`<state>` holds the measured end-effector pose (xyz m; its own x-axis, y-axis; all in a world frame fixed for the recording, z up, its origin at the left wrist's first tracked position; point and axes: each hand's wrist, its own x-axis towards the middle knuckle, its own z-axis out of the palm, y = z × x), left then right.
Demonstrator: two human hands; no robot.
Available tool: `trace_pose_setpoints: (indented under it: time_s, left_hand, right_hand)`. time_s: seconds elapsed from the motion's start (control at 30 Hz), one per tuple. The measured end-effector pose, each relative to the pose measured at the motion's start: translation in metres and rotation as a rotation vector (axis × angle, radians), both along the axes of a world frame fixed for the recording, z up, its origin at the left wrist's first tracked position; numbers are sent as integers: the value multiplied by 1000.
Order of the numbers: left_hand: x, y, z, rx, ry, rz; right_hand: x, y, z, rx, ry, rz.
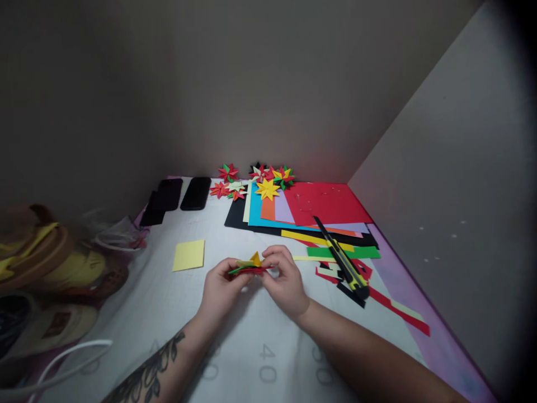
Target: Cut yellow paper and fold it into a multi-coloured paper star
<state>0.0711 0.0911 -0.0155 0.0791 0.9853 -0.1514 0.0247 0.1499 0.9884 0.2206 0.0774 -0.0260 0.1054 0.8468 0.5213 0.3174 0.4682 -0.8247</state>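
Between my two hands, a little above the table, is a folded paper star (254, 262) in yellow, green and red, with one yellow point standing up. My left hand (224, 282) pinches its left side, thumb below and fingers behind. On the other side my right hand (285, 277) grips the star's right edge between thumb and fingers. Parts of the star are covered by the fingertips. Finished-looking paper stars (267, 189) in several colours lie at the back, some on top of coloured paper sheets (331, 204).
To the right, a yellow-and-black utility knife (343, 258) lies over paper strips (352, 252) and scraps. A yellow sticky-note pad (188, 255) sits left of my hands. Behind it are two dark phones (196, 193). Bags and a white cable (71, 350) crowd the left edge; walls bound the back and right.
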Motion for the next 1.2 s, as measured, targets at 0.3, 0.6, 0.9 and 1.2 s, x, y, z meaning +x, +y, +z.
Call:
trace_pose_setpoints:
  time_s: [0.3,0.6,0.9,1.2]
  left_hand:
    - [-1,3,0,-17,-81,8]
    - [1,1,-1,-43,-155,33]
    - [3,-2,2,-51,-97,-14]
    - [4,-1,-4,-51,-157,-3]
  right_hand:
    - [1,-2,3,-3,-42,127]
    - [1,-4,7,267,-283,-40]
    - [-5,3,-1,-25,-49,-100]
    - [-8,3,3,138,-280,-149]
